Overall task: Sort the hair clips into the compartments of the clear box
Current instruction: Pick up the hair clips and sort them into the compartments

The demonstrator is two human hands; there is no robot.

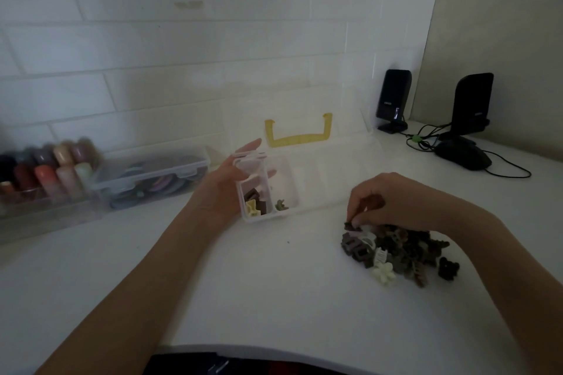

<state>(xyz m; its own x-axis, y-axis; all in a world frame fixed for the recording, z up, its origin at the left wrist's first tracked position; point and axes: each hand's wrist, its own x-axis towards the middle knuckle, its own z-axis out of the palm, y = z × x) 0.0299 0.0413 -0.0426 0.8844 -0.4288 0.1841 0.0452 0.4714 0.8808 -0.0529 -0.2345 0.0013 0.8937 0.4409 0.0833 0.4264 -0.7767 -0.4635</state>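
Left hand [225, 179] is cupped against the left end of the clear box [307, 179], fingers spread loose along its wall, grip clamped on nothing. The box lies on the white bench [259, 289] with its long axis running left to right, lid open and leaning back toward the wall, yellow handle [298, 134] on it. Leftmost compartment: one cream clip [251, 208] among dark brown ones. Next compartment: a single green clip [281, 205]. Right hand [393, 199] reaches down onto the heap of hair clips [399, 248], fingertips pinched together on a dark clip [349, 225] at the pile's far-left edge. Too jumbled to count.
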